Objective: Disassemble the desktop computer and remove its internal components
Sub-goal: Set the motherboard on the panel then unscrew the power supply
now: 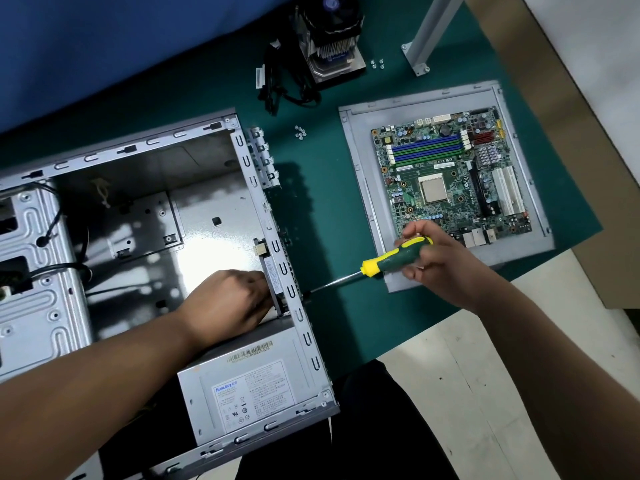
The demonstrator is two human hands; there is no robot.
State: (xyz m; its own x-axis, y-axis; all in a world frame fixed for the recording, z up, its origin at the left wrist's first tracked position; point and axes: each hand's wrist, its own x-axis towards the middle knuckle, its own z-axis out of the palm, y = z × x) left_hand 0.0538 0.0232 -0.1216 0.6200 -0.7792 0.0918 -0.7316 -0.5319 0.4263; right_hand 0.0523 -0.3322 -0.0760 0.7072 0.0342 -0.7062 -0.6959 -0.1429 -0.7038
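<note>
Screwdriver at the case's rear wall
Your right hand (420,258) curls around the screwdriver (391,259) handle; your left hand (230,299), lower centre, grips a small board (273,271) inside the case (291,292).

**A green-topped bench on a pale floor**

The work surface is a dark green mat (332,216) laid over a table. Along its far left edge hangs a blue cloth (104,46). A white metal post (433,29) stands at the far side, its foot plate bolted to the mat. A brown cardboard sheet (554,98) lies beside the mat's right edge. Below is a pale, speckled floor (450,393). Bright overhead light casts hard shadows.
</note>
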